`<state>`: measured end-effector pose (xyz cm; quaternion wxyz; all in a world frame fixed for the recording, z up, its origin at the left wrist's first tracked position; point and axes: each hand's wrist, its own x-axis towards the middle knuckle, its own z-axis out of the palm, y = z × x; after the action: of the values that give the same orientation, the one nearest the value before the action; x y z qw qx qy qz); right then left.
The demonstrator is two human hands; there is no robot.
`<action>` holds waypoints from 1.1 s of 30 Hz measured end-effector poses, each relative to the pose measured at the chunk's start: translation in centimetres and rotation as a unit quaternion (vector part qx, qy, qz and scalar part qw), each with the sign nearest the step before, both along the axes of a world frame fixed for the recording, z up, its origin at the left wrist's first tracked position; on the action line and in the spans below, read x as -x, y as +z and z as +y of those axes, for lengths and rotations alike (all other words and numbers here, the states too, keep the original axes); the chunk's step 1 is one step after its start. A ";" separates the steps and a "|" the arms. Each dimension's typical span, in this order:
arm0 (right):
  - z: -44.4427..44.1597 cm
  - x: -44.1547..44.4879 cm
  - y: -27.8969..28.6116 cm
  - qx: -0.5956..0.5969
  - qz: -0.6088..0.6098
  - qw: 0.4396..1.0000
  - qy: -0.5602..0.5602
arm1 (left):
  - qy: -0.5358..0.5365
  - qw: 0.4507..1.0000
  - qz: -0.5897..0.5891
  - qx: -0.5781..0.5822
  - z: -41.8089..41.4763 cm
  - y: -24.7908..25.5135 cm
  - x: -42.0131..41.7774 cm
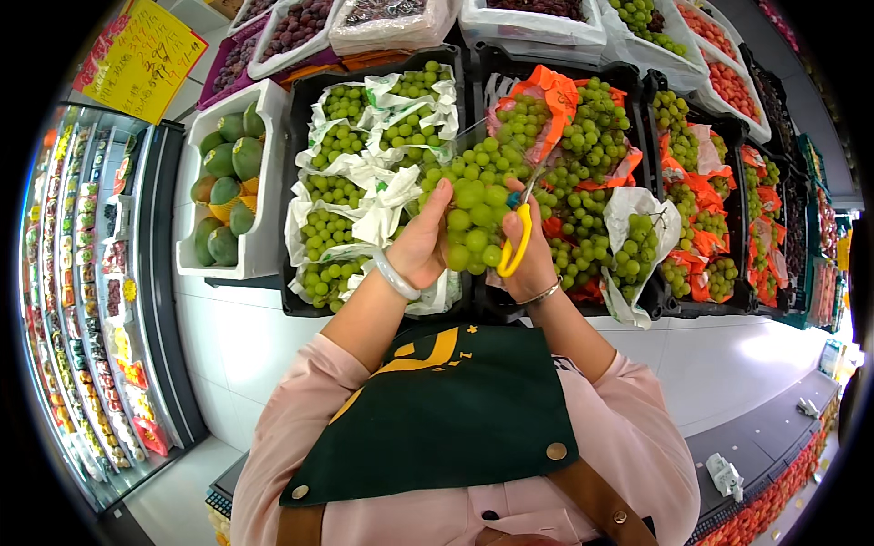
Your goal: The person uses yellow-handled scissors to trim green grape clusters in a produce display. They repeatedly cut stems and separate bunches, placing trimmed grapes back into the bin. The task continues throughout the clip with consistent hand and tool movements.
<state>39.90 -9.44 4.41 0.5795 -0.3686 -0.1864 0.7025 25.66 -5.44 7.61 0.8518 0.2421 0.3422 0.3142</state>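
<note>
A large bunch of green grapes (pixel 476 211) is raised above the crates in front of me. My left hand (pixel 423 235) supports it from the left side, with a pale bangle (pixel 396 275) on that wrist. My right hand (pixel 534 256) holds yellow-handled scissors (pixel 517 242), whose metal blades point up and away beside the bunch. Some fingertips of the right hand are hidden behind the grapes and the handle. Beneath the bunch are a black crate of grapes in white paper (pixel 382 205) and another with orange wrapping (pixel 556 95).
A white foam box of papayas (pixel 268 198) stands at the left. More crated green grapes (pixel 693 205) lie to the right. Boxes of dark grapes (pixel 297 31) line the back. A lit display fridge (pixel 89 307) is at far left. Behind me runs a dark shelf (pixel 758 416).
</note>
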 end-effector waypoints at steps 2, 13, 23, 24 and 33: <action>0.4 -0.8 -0.4 -0.001 0.133 0.991 0.011 | 0.002 1.000 0.023 0.014 -0.3 0.2 -0.2; 0.0 -4.2 -1.8 0.027 0.295 0.952 0.084 | -0.042 0.985 0.163 -0.027 0.6 -0.1 -0.8; -0.4 -3.7 -2.0 0.043 0.319 0.937 0.135 | -0.069 0.985 0.148 -0.055 2.5 -1.0 -0.9; -0.4 -3.7 -1.8 0.044 0.325 0.935 0.138 | -0.068 0.988 0.134 -0.044 2.6 -1.3 -0.8; -0.3 -3.9 -2.2 0.066 0.358 0.919 0.149 | -0.054 0.995 0.085 0.007 3.0 -2.3 -0.6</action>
<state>43.82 -9.78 2.18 0.4706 -0.0975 0.0275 0.8765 26.21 -2.47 5.33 0.8369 0.2801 0.4018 0.2442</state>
